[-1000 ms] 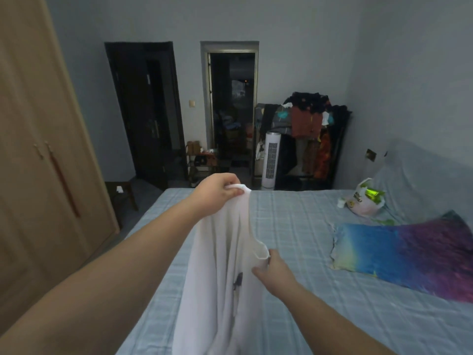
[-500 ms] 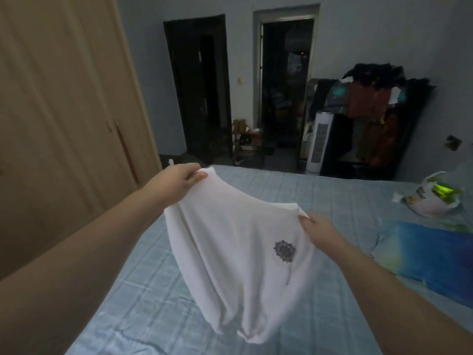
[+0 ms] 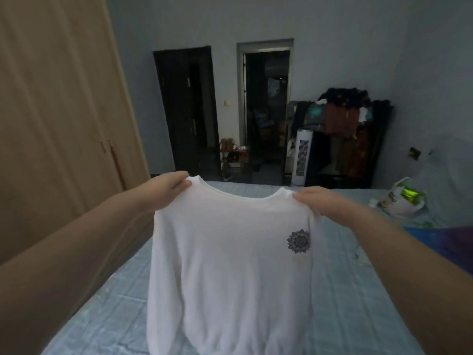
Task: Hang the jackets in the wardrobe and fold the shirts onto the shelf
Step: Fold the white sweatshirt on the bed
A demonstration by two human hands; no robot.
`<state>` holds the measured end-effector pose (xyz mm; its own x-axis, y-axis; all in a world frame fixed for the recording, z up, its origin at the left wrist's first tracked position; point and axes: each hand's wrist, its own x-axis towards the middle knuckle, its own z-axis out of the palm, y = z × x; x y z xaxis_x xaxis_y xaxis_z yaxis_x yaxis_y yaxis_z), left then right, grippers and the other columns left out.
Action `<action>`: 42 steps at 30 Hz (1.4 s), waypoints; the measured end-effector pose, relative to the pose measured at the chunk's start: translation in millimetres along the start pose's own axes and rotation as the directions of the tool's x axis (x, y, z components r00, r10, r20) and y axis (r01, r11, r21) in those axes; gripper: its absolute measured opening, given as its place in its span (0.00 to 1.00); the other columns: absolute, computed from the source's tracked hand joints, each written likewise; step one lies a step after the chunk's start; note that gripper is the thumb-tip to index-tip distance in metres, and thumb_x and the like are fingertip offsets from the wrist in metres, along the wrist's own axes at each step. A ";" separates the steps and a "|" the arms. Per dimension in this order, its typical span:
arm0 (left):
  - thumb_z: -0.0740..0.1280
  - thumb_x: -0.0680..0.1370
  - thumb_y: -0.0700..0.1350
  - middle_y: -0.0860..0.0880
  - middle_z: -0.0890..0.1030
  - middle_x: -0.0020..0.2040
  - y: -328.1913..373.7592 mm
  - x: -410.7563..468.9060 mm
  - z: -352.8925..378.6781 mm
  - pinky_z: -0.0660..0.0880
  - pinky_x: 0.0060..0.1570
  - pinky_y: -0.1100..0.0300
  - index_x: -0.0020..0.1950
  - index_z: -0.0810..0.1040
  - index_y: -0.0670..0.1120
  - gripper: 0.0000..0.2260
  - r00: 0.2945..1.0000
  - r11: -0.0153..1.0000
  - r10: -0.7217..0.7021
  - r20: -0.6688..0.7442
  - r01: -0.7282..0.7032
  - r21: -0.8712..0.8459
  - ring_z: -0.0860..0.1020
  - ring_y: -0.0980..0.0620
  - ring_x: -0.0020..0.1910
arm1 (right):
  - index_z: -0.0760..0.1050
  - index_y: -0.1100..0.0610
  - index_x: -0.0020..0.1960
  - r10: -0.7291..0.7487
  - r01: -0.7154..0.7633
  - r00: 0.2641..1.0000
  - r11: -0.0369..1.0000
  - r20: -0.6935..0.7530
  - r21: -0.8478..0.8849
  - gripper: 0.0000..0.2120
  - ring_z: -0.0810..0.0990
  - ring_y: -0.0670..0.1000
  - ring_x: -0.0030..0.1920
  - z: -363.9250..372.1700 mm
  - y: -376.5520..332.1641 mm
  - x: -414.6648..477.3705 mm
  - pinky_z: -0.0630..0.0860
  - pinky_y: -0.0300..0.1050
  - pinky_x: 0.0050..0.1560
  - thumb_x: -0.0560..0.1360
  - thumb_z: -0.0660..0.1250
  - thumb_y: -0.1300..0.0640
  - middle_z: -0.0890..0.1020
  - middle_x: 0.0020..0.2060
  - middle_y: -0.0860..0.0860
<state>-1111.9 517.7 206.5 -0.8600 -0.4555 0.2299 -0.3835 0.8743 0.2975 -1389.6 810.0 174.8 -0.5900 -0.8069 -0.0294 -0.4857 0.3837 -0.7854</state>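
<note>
A white long-sleeved shirt [image 3: 230, 265] with a small dark flower print on its chest hangs spread out in front of me above the bed. My left hand [image 3: 163, 190] pinches its left shoulder beside the collar. My right hand [image 3: 322, 201] pinches the other shoulder. The shirt's body hangs flat and its hem reaches down to the bed at the bottom of the frame. The sleeves hang down along its sides. The wooden wardrobe [image 3: 58, 119] stands at the left with its doors closed.
The bed [image 3: 358, 290] has a pale blue checked sheet. A blue-purple pillow [image 3: 450, 242] and a plastic bag [image 3: 401, 201] lie at the right. Beyond the bed are a dark door [image 3: 186, 111], an open doorway [image 3: 266, 106], a white tower fan [image 3: 302, 157] and a clothes rack [image 3: 350, 134].
The shirt went from hanging bunched from my left hand to being spread flat. My right hand moved from the hem side up to the right shoulder, and both hands drew apart.
</note>
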 end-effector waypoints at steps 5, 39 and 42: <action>0.57 0.84 0.49 0.53 0.77 0.44 0.4 -42.0 -33.4 0.69 0.41 0.58 0.45 0.71 0.55 0.09 0.997 0.995 0.073 0.007 -0.072 -0.073 0.76 0.54 0.44 | 0.78 0.50 0.47 -0.140 0.134 0.990 0.979 -0.029 -0.153 0.09 0.78 0.49 0.42 -1.9 -49.7 -59.5 0.72 0.47 0.43 0.77 0.65 0.46 0.80 0.43 0.54; 0.57 0.84 0.51 0.50 0.77 0.47 -26.2 -162.1 -10.5 0.69 0.44 0.56 0.48 0.73 0.52 0.09 0.997 0.916 0.012 0.070 0.017 -0.400 0.76 0.50 0.47 | 0.67 0.55 0.48 -0.062 -0.051 0.885 0.972 -0.461 -0.227 0.05 0.71 0.51 0.39 64.8 -40.5 -224.3 0.64 0.45 0.37 0.82 0.59 0.55 0.73 0.39 0.50; 0.56 0.85 0.51 0.50 0.76 0.42 -20.0 -170.5 5.7 0.66 0.36 0.57 0.44 0.71 0.53 0.11 0.994 0.908 -0.029 -0.105 -0.018 -0.418 0.75 0.51 0.42 | 0.64 0.47 0.49 -0.166 -0.060 0.778 0.940 -0.606 -0.335 0.04 0.73 0.51 0.38 78.8 -44.9 -228.9 0.65 0.46 0.36 0.82 0.56 0.51 0.73 0.37 0.46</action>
<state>-959.5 578.9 156.0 -0.8087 -0.4954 0.3172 -0.1919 0.7319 0.6538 -1181.9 942.0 168.0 -0.7693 -0.4192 0.4821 -0.6371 0.5598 -0.5298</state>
